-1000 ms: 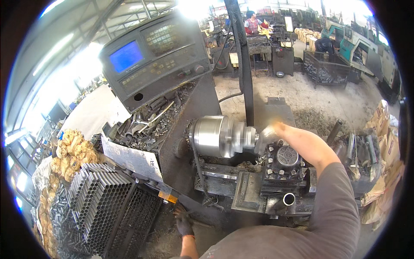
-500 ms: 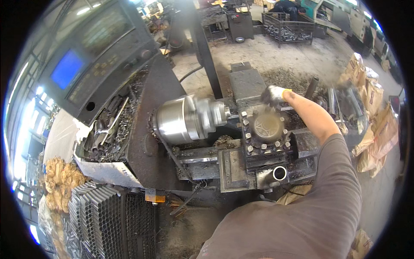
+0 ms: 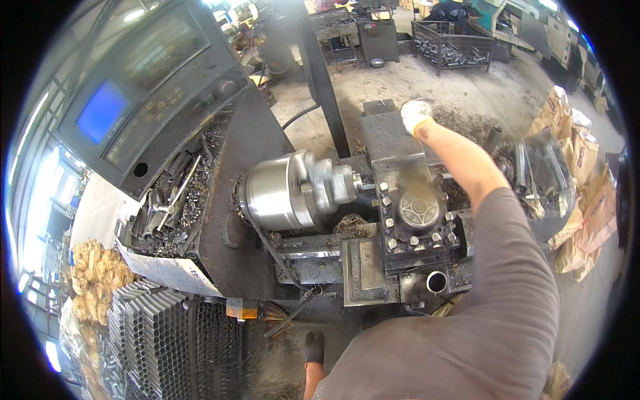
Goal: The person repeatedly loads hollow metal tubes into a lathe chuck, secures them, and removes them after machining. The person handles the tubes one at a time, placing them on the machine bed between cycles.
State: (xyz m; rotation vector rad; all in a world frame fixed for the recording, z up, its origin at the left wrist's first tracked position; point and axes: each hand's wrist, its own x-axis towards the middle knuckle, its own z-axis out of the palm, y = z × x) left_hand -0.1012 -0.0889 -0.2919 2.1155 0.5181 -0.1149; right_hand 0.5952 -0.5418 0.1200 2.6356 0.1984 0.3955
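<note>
My right hand, in a white glove with a yellow cuff, is reached out over the far side of a lathe. It is beside the dark metal block behind the tool turret; whether it touches the block I cannot tell. Its fingers are hidden or blurred, and nothing can be made out in them. Left of the turret is a shiny lathe chuck, its stepped jaws smeared as if turning. A hollow tube end faces up at the turret's near side. My left hand is out of view.
A control panel with a blue screen stands at left, above a chip-filled tray holding tools. Stacked metal tubes are at lower left. Paper sacks line the right. Farther back is a wire bin of metal parts.
My right hand has moved away from just behind the turret, farther back beside the dark block. The view has shifted slightly, and a foot in a dark shoe now shows below.
</note>
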